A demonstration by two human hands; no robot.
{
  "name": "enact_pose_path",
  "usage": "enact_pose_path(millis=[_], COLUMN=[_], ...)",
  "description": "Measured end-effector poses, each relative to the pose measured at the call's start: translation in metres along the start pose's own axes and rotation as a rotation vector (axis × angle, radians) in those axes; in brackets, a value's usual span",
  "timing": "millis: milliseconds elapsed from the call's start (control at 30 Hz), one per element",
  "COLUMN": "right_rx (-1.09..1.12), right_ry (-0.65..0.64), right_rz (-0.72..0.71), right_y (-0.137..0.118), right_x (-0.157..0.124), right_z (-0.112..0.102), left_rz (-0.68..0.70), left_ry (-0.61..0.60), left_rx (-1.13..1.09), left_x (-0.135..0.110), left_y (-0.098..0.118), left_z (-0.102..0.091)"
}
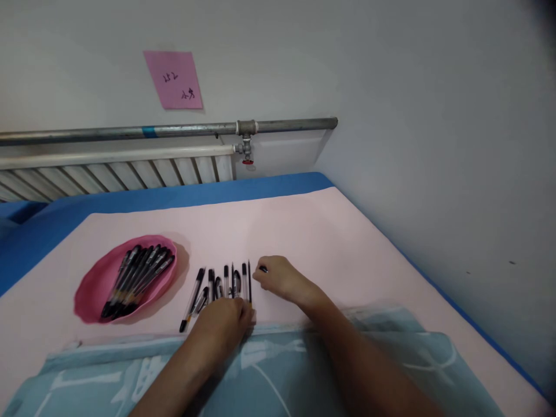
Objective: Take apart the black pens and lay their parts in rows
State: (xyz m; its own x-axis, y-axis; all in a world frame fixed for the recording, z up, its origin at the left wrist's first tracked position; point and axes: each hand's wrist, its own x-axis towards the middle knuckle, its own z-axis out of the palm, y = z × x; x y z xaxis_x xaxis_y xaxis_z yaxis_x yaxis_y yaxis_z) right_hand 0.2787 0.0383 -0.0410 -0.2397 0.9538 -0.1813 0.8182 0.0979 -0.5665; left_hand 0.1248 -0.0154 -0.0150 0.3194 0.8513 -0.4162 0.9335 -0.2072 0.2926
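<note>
My right hand (280, 279) is closed, with a small black pen cap (263, 269) showing between its thumb and fingers. My left hand (226, 321) rests lower and to the left, its fingers curled together beside the bottom ends of the pen parts; what they grip, if anything, is hidden. Just beyond the left hand, a row of gel pen parts lies on the pink sheet: clear barrels, black caps and a thin dark refill (249, 281). At the left of the row slants a whole pen (192, 299) with black ends.
A pink oval dish (82, 292) at the left holds several black-capped pens (139, 278). Pale pink sheet (286, 226) covers the surface, over a blue edge. A blue patterned cloth (278, 370) lies nearest me. A radiator (121, 176), pipe (182, 131) and wall stand behind.
</note>
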Motion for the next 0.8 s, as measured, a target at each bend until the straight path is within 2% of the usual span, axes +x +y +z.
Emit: enact_pose_path(millis=[267, 533, 800], right_rx=[0.095, 0.154, -0.017], right_ry=[-0.011, 0.083, 0.043], right_rz=[0.059, 0.064, -0.037], right_y=[-0.005, 0.0, -0.01], right_x=[-0.003, -0.006, -0.022], right_z=[-0.001, -0.005, -0.012], left_rz=[-0.005, 0.01, 0.024], left_ry=[-0.002, 0.003, 0.034], left_rx=[-0.006, -0.009, -0.083], left_x=[-0.001, -0.002, -0.003], left_y=[0.0, 0.0, -0.007], left_z=[-0.001, -0.002, -0.004])
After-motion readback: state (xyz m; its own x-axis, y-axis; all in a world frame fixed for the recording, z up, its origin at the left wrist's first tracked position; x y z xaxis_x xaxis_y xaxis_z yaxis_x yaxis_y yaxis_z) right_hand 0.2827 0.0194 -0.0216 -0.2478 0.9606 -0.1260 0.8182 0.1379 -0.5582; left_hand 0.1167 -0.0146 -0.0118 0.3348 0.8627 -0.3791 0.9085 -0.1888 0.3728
